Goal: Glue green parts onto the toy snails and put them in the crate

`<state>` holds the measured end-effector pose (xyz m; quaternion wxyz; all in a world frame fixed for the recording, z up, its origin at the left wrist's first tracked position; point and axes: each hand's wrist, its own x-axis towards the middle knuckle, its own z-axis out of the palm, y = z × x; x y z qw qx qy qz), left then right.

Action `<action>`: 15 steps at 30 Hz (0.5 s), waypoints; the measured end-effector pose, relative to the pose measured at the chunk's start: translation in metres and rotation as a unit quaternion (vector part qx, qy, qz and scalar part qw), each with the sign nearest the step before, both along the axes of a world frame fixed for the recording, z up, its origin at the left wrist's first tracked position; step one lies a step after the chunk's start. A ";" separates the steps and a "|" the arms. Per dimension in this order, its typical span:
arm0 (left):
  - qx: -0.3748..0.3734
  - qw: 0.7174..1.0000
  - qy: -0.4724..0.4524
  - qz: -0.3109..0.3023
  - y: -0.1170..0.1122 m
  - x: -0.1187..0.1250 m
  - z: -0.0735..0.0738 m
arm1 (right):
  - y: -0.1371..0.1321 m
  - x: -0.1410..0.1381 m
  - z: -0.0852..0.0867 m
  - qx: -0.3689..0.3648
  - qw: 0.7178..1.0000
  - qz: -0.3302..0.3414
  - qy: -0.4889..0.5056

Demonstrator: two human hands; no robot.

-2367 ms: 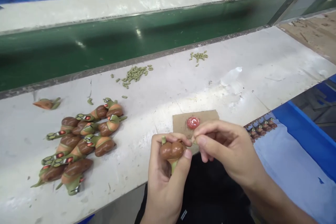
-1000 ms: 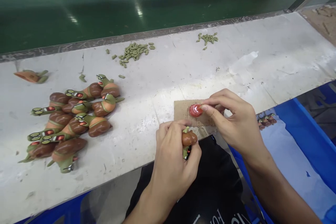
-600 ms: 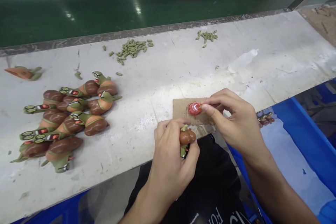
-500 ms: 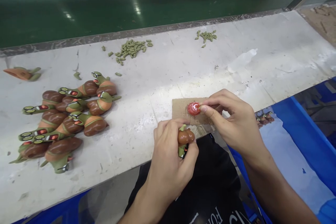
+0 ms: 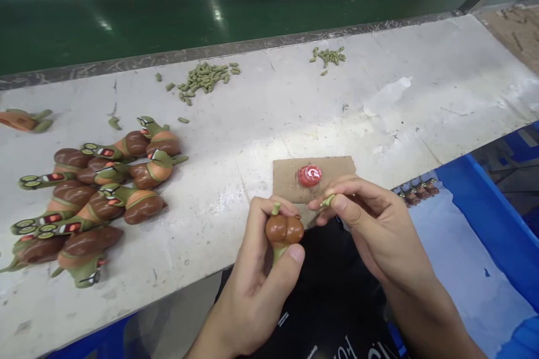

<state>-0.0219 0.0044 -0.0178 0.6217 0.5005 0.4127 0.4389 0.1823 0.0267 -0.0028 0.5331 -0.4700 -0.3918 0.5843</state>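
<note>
Brown snail toy [image 5: 284, 230] clasped in the curled left hand [image 5: 256, 286], green peg [image 5: 327, 200] pinched in the right hand [image 5: 374, 230]

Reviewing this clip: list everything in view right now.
bench: one, white, mid-view
snail toys: about ten, brown and green, piled on the bench's left
orange toy piece: one, orange, far left
green pellets: two heaps, olive, bench's far side
cardboard piece: one, tan, near bench edge
red disc: one, red, on the cardboard piece
translucent plastic item: one, clear, bench right
conveyor belt: one, green, beyond the bench
small figures: a row, brown, far right
left hand: one, holding a brown snail toy
right hand: one, pinching a green piece
</note>
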 end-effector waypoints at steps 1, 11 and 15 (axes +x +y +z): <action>-0.008 1.000 -0.016 -0.009 0.001 0.001 0.000 | -0.003 -0.002 0.000 -0.004 1.000 0.005 0.011; -0.021 0.999 -0.032 -0.003 0.007 0.014 -0.001 | -0.007 -0.001 -0.007 0.008 1.000 -0.011 -0.022; -0.014 1.000 -0.010 0.004 0.008 0.013 0.001 | -0.008 0.002 -0.007 0.032 0.999 -0.003 -0.041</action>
